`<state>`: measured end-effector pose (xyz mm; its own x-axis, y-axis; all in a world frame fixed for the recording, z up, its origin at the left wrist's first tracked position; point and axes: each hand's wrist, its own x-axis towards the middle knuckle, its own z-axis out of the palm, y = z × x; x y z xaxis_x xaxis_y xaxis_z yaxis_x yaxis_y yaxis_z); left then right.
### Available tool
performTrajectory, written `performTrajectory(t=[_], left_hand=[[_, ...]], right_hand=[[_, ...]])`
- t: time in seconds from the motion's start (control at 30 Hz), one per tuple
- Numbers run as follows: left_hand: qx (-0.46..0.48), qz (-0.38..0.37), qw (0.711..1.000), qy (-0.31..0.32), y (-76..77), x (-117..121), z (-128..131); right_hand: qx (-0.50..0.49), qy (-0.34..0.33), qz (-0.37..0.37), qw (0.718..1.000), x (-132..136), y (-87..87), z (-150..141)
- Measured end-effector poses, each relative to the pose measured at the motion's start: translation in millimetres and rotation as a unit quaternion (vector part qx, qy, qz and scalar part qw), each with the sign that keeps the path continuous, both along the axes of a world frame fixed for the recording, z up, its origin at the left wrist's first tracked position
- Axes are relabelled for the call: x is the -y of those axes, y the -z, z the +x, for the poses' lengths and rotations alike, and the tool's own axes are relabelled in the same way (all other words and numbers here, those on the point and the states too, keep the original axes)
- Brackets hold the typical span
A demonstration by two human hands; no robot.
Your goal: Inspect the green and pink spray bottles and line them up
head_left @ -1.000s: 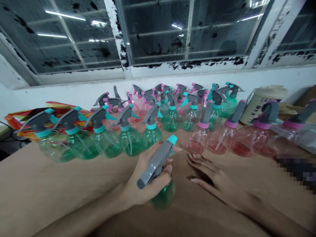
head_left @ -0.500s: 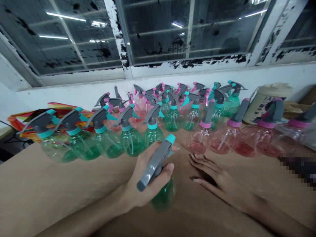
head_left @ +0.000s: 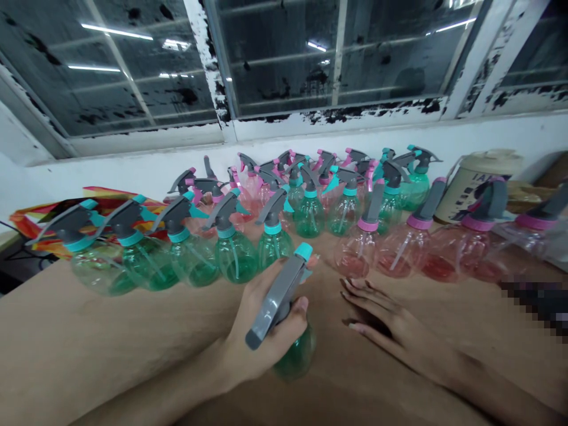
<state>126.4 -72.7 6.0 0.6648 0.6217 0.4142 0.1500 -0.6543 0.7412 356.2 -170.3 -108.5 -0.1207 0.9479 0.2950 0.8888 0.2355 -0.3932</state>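
My left hand (head_left: pixel 261 325) is wrapped around the neck of a green spray bottle (head_left: pixel 296 355), whose grey head with a turquoise nozzle tip points away from me. Part of that bottle is hidden behind the fingers. My right hand (head_left: pixel 386 316) lies on the wooden table (head_left: pixel 146 349) with its fingers stretched out, holding nothing. Just beyond the left hand stands a green spray bottle (head_left: pixel 276 245), the end one of a row of green ones. Nearest to the right fingertips is a pink spray bottle (head_left: pixel 356 257) with a pink collar.
More pink spray bottles (head_left: pixel 403 251) stand in a row to the right. Behind are several mixed pink and green bottles (head_left: pixel 309 216) near the wall. A colourful plastic bag (head_left: pixel 110 198) lies at the left, a beige printed container (head_left: pixel 477 177) at the back right. A pixelated dark object (head_left: pixel 539 302) lies far right.
The view has shifted very slightly. Both hands and the held spray bottle keep almost the same place and pose.
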Motion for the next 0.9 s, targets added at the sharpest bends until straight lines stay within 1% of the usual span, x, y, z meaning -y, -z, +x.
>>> performTrajectory(t=[0.2,0.4,0.53,0.77,0.9], left_hand=[[0.009,-0.004,1.000,0.023,1.3,1.7,-0.5],[0.010,-0.018,1.000,0.022,0.5,1.3,-0.2],[0.001,-0.034,0.999,0.032,-2.0,0.6,-0.1],[-0.013,-0.027,0.999,0.043,-7.3,-2.3,-0.6],[-0.022,-0.007,0.999,0.024,-8.2,-0.8,-1.9]], right_hand=[[-0.003,0.002,-0.001,1.000,0.5,-0.5,0.8],[0.001,0.004,-0.010,1.000,0.6,0.0,0.8],[0.012,0.001,-0.002,1.000,0.6,2.3,2.4],[0.007,-0.002,-0.002,1.000,0.7,1.9,3.3],[0.014,-0.003,-0.003,1.000,0.6,1.7,2.8]])
